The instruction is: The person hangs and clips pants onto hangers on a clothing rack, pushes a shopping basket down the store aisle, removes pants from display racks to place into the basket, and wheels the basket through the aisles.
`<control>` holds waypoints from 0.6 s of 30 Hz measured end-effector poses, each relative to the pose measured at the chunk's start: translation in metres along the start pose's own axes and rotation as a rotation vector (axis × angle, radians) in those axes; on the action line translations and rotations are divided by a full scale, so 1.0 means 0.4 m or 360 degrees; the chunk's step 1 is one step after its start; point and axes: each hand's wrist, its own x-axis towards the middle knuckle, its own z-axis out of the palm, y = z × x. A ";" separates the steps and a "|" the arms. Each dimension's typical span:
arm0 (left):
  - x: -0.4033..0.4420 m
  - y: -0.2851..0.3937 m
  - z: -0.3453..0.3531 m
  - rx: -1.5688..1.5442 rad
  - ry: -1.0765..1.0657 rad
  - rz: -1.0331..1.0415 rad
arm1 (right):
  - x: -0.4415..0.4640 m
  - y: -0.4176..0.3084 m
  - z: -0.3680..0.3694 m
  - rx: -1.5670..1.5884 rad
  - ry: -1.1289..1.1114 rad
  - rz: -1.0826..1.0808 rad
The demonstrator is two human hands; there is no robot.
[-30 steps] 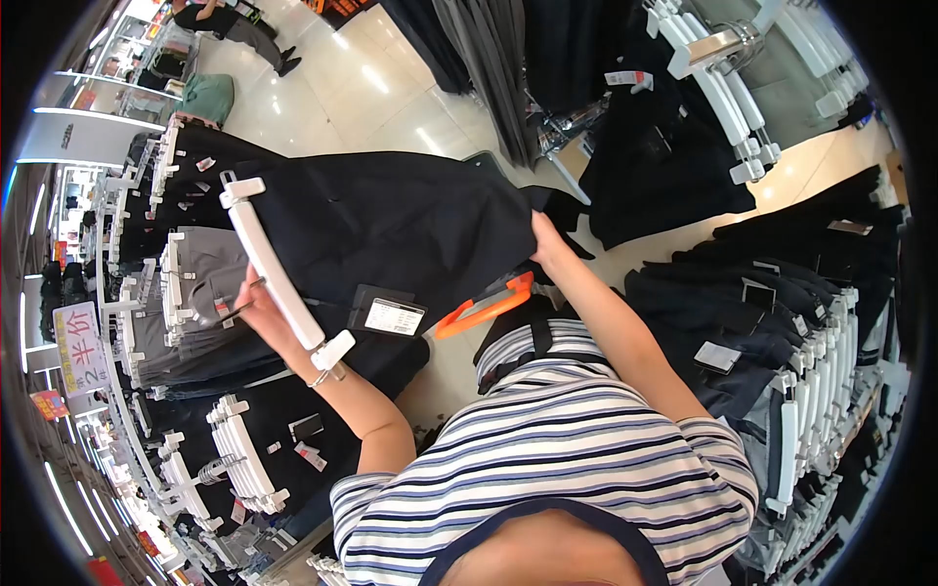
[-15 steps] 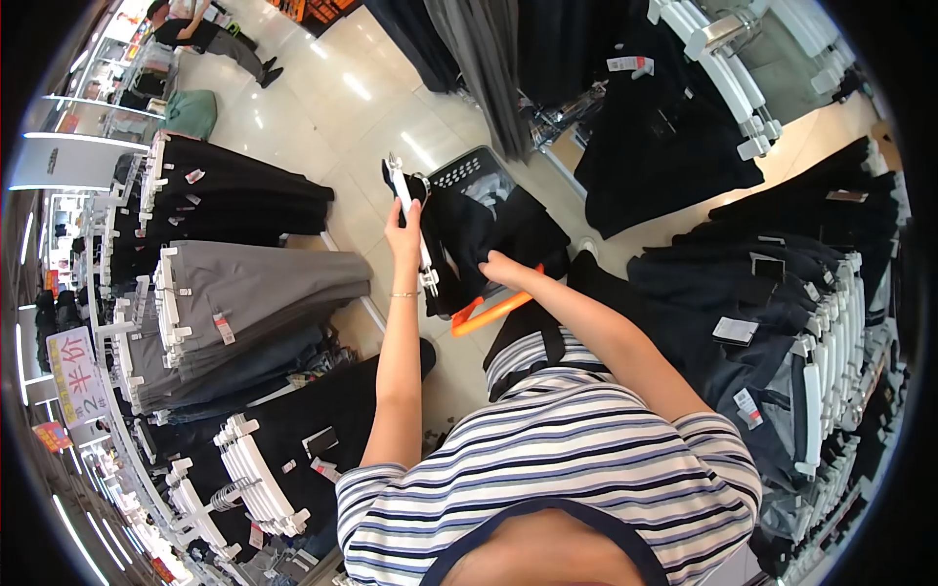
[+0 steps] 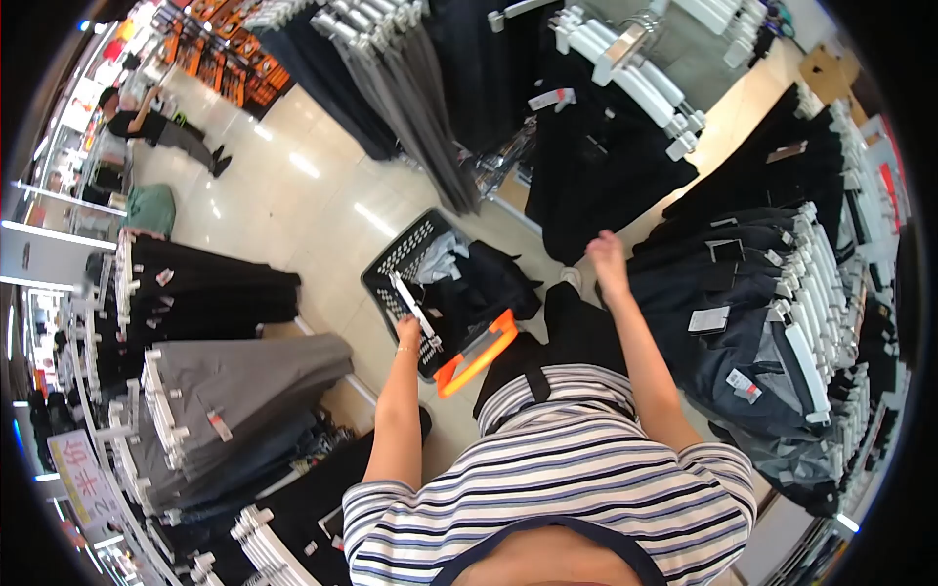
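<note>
My left hand (image 3: 407, 332) is closed around a white clip hanger (image 3: 418, 311), which slants over the left side of a dark shopping basket (image 3: 401, 250). Black clothing (image 3: 487, 278) and a light grey piece (image 3: 443, 258) lie bunched inside the basket. Whether the black clothing is still clipped to the hanger, I cannot tell. An orange basket handle (image 3: 479, 356) angles toward my body. Away from the basket, my right hand (image 3: 608, 262) is held out on the right with fingers apart and nothing in it, near black trousers (image 3: 596, 176) on a rack.
Grey trousers (image 3: 249, 383) and black trousers (image 3: 210, 291) hang on the left rack. Dark trousers (image 3: 728, 273) on white hangers line the right side. More grey trousers (image 3: 401, 93) hang ahead. Another person (image 3: 161, 127) stands far off on the tiled floor (image 3: 293, 210).
My right hand has left the black clothing and swung out to the right, opening. My left hand has lowered the hanger toward the basket. The view has turned.
</note>
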 end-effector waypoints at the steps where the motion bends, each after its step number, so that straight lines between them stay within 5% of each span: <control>1: -0.039 0.030 0.012 -0.0143 -0.0121 -0.0339 | 0.027 -0.034 -0.048 -0.0183 0.0296 -0.0181; 4: -0.070 0.071 0.072 -0.0181 -0.0301 -0.0184 | 0.067 -0.162 -0.150 -0.0413 0.0719 -0.0210; 7: -0.134 0.165 0.154 -0.0144 -0.0384 -0.0001 | 0.140 -0.152 -0.168 -0.0768 0.0793 -0.0630; 9: -0.193 0.261 0.204 -0.0083 -0.0550 0.0161 | 0.164 -0.142 -0.139 -0.0481 0.0470 -0.0544; 11: -0.253 0.380 0.285 -0.0004 -0.0819 0.0520 | 0.188 -0.067 -0.097 -0.0274 0.0455 -0.0027; 13: -0.307 0.461 0.346 0.0145 -0.0935 0.0800 | 0.147 -0.059 -0.056 0.0014 0.0436 -0.0354; 15: -0.300 0.478 0.422 0.0161 -0.1065 0.1192 | 0.090 -0.092 -0.052 0.0407 0.0342 -0.0109; 18: -0.352 0.500 0.537 0.0002 -0.0996 0.0971 | -0.002 -0.240 -0.089 0.1532 0.0229 0.0404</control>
